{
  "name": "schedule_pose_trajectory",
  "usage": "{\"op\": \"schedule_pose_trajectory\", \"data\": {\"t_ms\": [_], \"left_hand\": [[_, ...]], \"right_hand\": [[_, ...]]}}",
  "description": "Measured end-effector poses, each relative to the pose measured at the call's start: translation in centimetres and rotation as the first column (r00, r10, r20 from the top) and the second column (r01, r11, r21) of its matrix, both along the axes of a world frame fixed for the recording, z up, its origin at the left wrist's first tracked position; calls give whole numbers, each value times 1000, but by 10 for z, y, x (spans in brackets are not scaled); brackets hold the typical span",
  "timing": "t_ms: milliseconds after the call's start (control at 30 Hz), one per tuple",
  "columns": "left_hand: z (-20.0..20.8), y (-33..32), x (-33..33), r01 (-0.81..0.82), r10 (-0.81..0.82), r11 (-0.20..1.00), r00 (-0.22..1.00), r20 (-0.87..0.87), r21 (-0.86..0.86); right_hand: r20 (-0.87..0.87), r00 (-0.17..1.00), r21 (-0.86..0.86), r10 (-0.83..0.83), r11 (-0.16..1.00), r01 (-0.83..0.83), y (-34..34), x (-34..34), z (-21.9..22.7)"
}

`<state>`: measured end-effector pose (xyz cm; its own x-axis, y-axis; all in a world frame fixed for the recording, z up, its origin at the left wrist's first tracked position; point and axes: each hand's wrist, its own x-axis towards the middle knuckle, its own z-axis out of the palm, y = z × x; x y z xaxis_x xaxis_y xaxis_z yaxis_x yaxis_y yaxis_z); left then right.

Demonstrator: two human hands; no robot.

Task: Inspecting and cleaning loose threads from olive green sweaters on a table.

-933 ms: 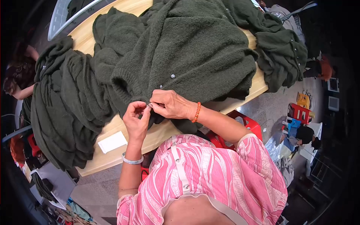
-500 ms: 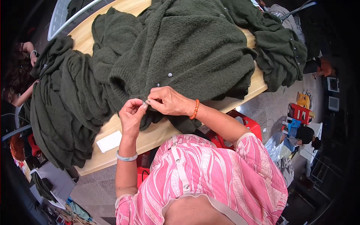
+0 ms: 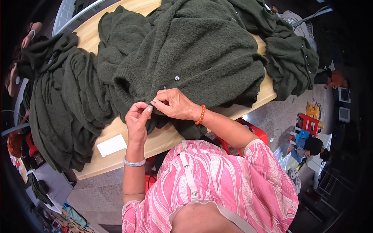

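Observation:
A dark green knitted cardigan (image 3: 210, 54) lies spread over the table in front of me. Two sparkly buttons show on it, one of them a round button (image 3: 177, 78) just above my right hand. At the cardigan's near edge, my left hand (image 3: 136, 121) pinches another small sparkly button (image 3: 148, 105) between thumb and fingertips. My right hand (image 3: 175, 104) is closed in a pinch right beside it, its fingertips almost touching those of the left. What the right fingertips grip, perhaps knit or thread, is too small to make out.
More dark green knitwear (image 3: 66, 116) is heaped along the left of the wooden table (image 3: 155, 138), and another buttoned garment (image 3: 291, 58) hangs over its right end. White paper (image 3: 112, 145) lies near the front edge. Red stools (image 3: 252, 130) stand below. Other people work on both sides.
Both hands stay pinched together at the same button, with only slight finger movement. The view has shifted a little. At far left, another person's arms have moved.

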<state>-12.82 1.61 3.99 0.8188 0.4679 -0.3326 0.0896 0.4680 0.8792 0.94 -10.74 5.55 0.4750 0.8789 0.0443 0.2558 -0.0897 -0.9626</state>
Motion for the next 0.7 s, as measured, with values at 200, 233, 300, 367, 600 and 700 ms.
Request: {"op": "schedule_pose_trajectory", "data": {"t_ms": [200,233,300,367,600,700], "left_hand": [[-1,-17,-1,-121,94,939,991,99,322],[-2,-17,-1,-121,70,894,989,133,430],[-3,-14,-2,-109,55,892,989,134,439],[-4,-11,-2,-95,38,889,990,136,447],[-5,-8,-3,-159,157,985,987,32,71],[-22,-4,-3,-143,137,962,990,41,234]], "right_hand": [[61,998,48,-36,998,33,3,-2,-2],[-9,1000,21,-14,1000,14,3,-1,-2],[-78,997,-4,5,1000,-6,4,3,-3],[-171,985,-43,38,998,-46,6,8,-6],[207,976,182,-71,983,33,11,-1,-2],[233,967,187,-108,980,65,11,-5,-11]]}}
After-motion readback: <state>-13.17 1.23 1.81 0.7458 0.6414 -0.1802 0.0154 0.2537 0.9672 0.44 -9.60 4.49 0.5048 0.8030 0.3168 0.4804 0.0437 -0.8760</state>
